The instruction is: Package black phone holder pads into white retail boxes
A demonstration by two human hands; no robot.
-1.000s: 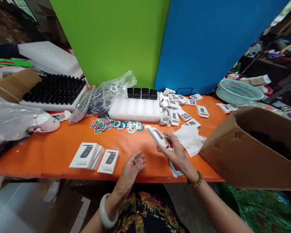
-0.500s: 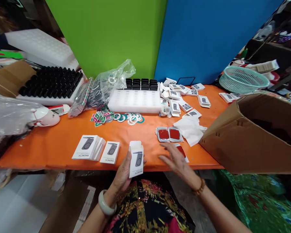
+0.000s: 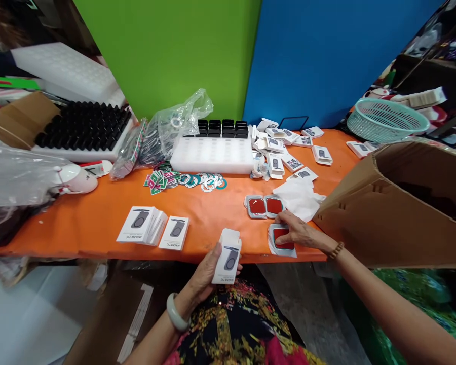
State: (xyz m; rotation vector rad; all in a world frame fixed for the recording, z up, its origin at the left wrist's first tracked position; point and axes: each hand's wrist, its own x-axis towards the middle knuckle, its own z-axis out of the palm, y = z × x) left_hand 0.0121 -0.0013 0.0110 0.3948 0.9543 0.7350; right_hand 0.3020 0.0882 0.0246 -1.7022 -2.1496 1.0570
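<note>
My left hand [image 3: 207,271] is wrapped around a small white box [image 3: 227,261] printed with a phone-holder picture and the word MAGNETIC. Its top flap stands up, and the box tilts over the table's front edge. My right hand [image 3: 297,231] is over the nearest red square pad [image 3: 283,237], thumb and fingers apart with the fingertips at the pad. Two more red pads [image 3: 257,207] in grey wrappers lie just behind it. To the left lie a stack of the same white boxes [image 3: 136,224] and a single box [image 3: 175,233].
A cardboard carton [image 3: 395,223] stands at the right, beside a crumpled white tissue [image 3: 298,200]. At the back are a white foam tray [image 3: 213,154] with black parts, loose small boxes [image 3: 275,165], ring stickers [image 3: 211,181] and a mint basket [image 3: 387,121]. A foam tray with black pieces [image 3: 83,126] sits left.
My right hand has moved right and down onto the nearest red pad. My left hand has shifted right with the white box, which now leans more.
</note>
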